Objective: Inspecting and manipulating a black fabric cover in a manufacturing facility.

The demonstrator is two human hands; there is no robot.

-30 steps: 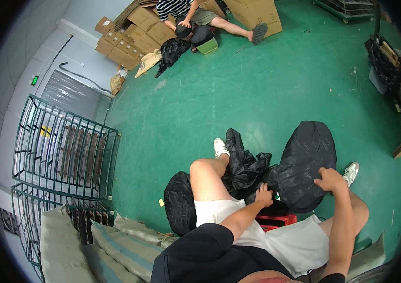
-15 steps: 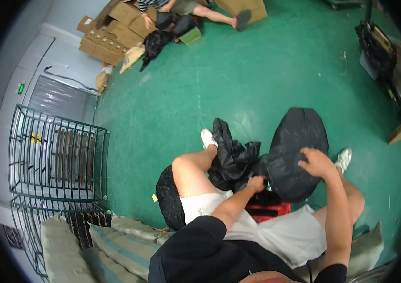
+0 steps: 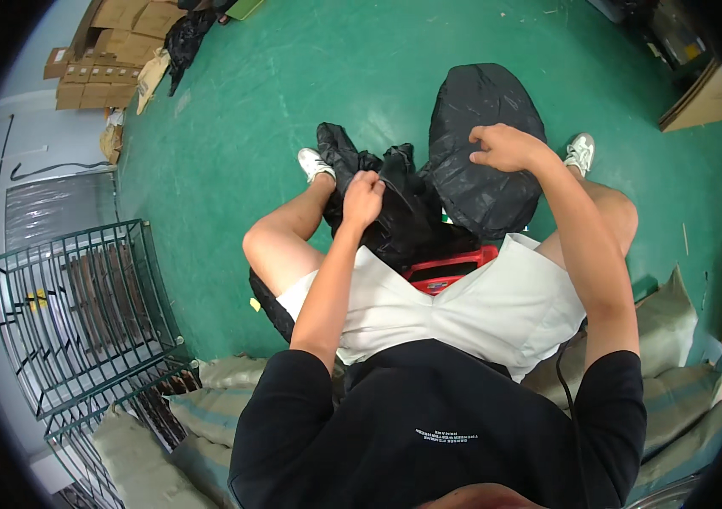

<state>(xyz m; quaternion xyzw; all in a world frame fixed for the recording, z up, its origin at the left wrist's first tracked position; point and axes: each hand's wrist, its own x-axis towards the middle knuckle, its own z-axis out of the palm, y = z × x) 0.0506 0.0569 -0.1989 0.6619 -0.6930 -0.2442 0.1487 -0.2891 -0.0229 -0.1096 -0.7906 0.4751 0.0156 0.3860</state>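
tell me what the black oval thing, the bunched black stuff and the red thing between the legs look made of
Black oval piece: probably plastic film or coated fabric, faintly shiny, finely wrinkled.
Bunched black material: perhaps the same, limp in loose folds.
Red item: likely hard plastic, smooth and bright, keeping its shape.

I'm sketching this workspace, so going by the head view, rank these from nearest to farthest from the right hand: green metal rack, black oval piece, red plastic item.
From the right hand:
1. Black oval piece: right under the hand in view.
2. Red plastic item: between the legs.
3. Green metal rack: far left.
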